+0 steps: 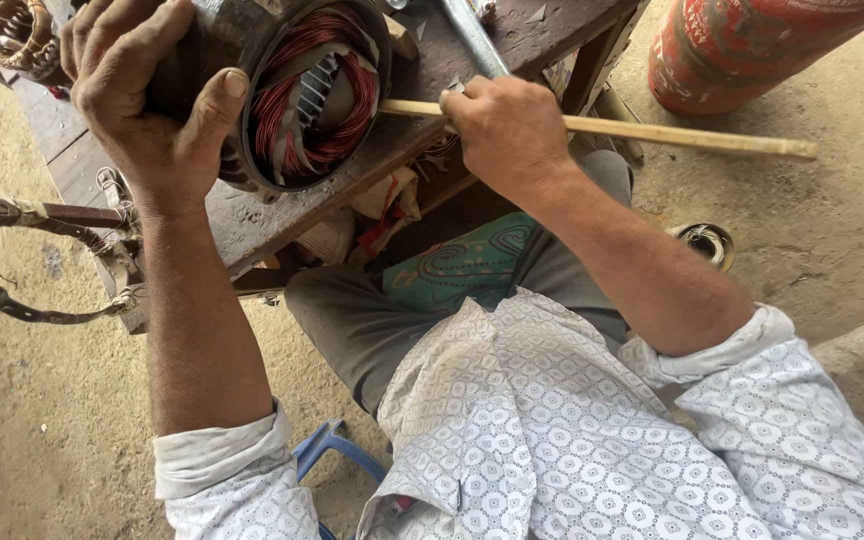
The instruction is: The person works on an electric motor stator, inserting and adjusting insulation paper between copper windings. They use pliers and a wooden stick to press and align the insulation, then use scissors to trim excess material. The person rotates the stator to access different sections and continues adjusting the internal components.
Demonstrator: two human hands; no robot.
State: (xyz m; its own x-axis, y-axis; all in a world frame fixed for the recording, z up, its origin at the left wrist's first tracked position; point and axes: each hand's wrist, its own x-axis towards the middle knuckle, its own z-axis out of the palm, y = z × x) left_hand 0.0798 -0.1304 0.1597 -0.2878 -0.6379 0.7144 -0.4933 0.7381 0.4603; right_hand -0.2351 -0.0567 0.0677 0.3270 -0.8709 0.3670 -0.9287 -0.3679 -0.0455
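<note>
Red copper windings [337,100], pale yellow stick [652,132], white patterned shirt [572,430], red cylinder [742,45].

Not much to report here, honestly. No labels, signs or screens can be made out anywhere in the head view. The closest thing to packaging is a bundle of crumpled cardboard and paper scraps [377,205], tucked under the edge of the wooden worktop [252,225], just above the knees. It's tan and off-white, with some red patches showing, and its shape is folded and ragged rather than boxy. Whether it's a real package or just scrap can't be told, since most of it is hidden in shadow beneath the worktop. Nothing printed can be picked out on the red cylinder [742,50] at the top right either.
</note>
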